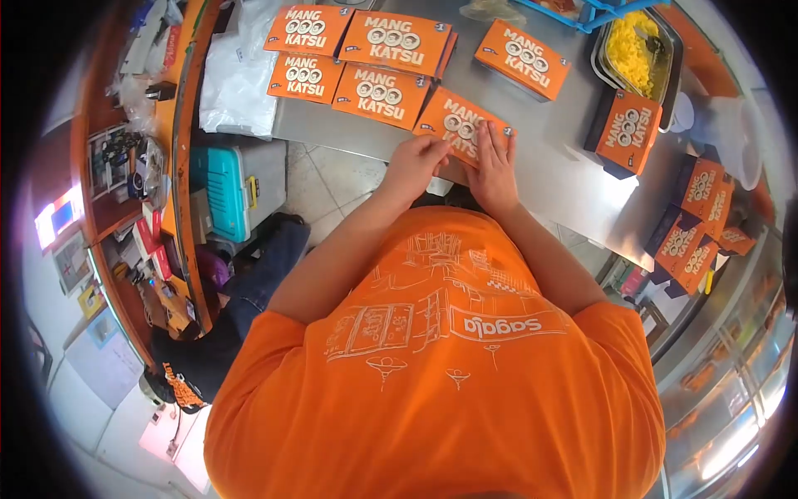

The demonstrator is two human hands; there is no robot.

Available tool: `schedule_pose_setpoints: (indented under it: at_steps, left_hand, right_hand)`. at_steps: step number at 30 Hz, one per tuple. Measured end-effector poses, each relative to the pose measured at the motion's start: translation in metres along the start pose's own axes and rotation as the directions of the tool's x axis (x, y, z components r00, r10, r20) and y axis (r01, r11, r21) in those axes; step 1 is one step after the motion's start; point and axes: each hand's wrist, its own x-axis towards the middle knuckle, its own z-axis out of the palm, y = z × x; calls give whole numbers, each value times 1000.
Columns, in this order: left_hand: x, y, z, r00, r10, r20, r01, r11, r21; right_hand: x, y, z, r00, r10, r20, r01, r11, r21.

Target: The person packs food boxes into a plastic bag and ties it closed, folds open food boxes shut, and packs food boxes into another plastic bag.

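An orange cardboard food box (453,113) printed "Mang Katsu" lies closed at the near edge of the steel counter, turned at a slant. The fingers of my left hand (418,166) are curled and pinched at the box's near left edge. My right hand (494,173) rests on the box's right part with its fingers stretched out flat over the lid. Touching or nearly touching the box on its left is another closed box (381,94) of the same print. A separate box (522,60) lies farther back to the right.
Several like boxes, one a corner box (307,28), stand in rows at back left beside white plastic bags (238,87). A metal tray (663,71) of shredded yellow food sits back right behind a box (629,133). More boxes (683,241) stand right. A turquoise-lidded bin (223,193) is below left.
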Motion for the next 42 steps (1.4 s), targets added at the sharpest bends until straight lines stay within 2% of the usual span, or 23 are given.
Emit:
schedule_pose_setpoints:
  at_steps: [4, 6, 8, 10, 11, 13, 15, 16, 17, 19, 21, 22, 23, 24, 26, 28, 30, 31, 32, 33, 35, 39, 42]
  left_hand:
    - [20, -43, 5, 979, -186, -86, 197, 971, 138]
    - [24, -52, 1, 979, -179, -94, 193, 967, 164]
    - [26, -61, -2, 977, -181, -111, 198, 966, 165]
    - [33, -69, -8, 998, -2, -60, 31, 880, 474]
    - [35, -74, -8, 997, 8, -78, 29, 886, 463]
    - [41, -87, -8, 962, 274, 12, -240, 816, 525]
    - [40, -94, -6, 948, 317, 21, -271, 770, 578]
    - [65, -126, -14, 953, 303, 24, -216, 620, 755]
    - [51, -89, -9, 974, 219, 54, -175, 583, 793]
    - [52, -75, -10, 963, 247, 103, -244, 651, 719]
    - [54, -58, -22, 972, 40, 233, -226, 441, 868]
    - [62, -52, -33, 922, -120, 369, -317, 313, 895]
    - [70, -45, -50, 831, -302, 466, -424, 198, 884]
    - [68, -26, -74, 849, -279, 448, -403, 207, 892]
    - [41, 25, -137, 771, -324, 548, -9, 855, 519]
    - [31, 67, -221, 873, -137, 468, 49, 980, 194]
    - [45, 83, -317, 985, 67, 160, -59, 997, -59]
    - [55, 89, -362, 985, 160, -60, -170, 947, -274]
    - [65, 97, -408, 953, 105, -284, -228, 867, -443]
    - [71, 109, -445, 830, 77, -553, -367, 821, -437]
    - [98, 120, -510, 584, -125, -802, -467, 757, -458]
    - [155, 127, -614, 491, -178, -853, -510, 735, -447]
    - [209, 130, -663, 401, -83, -912, -450, 849, -275]
  right_hand:
    - [5, -8, -3, 999, -45, -13, 44, 994, -102]
    - [5, -15, -11, 987, -71, 142, 112, 946, -304]
    - [5, -9, -7, 988, -75, 134, 108, 959, -263]
    - [5, -6, -5, 986, -90, 137, 120, 967, -226]
    - [4, -5, -5, 986, -88, 139, 118, 967, -226]
    - [4, -3, -8, 983, -82, 163, 124, 954, -271]
    - [5, -2, -7, 984, -101, 144, 138, 949, -282]
    - [6, -2, -6, 987, -117, 112, 142, 958, -250]
    - [6, 4, -1, 985, -141, 99, 162, 953, -255]
    - [6, 5, -4, 985, -146, 94, 167, 941, -294]
    - [21, 7, -20, 990, -48, 134, 86, 954, -288]
    - [33, 14, -27, 983, 44, 177, 3, 967, -255]
    - [49, 43, -29, 998, 28, 60, -21, 992, -124]
    - [64, 68, -28, 998, 37, -47, -37, 999, 16]
    - [100, 45, -68, 985, -35, -167, -20, 948, -318]
    - [118, 93, -82, 996, -82, 16, 73, 764, -641]
    - [121, 113, -84, 983, -71, 170, 152, 834, -531]
    - [119, 126, -82, 984, -103, 143, 169, 781, -602]
    - [115, 136, -77, 984, -139, 115, 180, 725, -665]
    - [109, 138, -71, 991, -91, 95, 132, 683, -719]
    - [96, 139, -60, 999, 13, 50, 32, 618, -786]
    - [115, 106, -33, 985, 163, 48, -70, 649, -758]
    - [135, 88, -19, 976, 211, 52, -102, 655, -748]
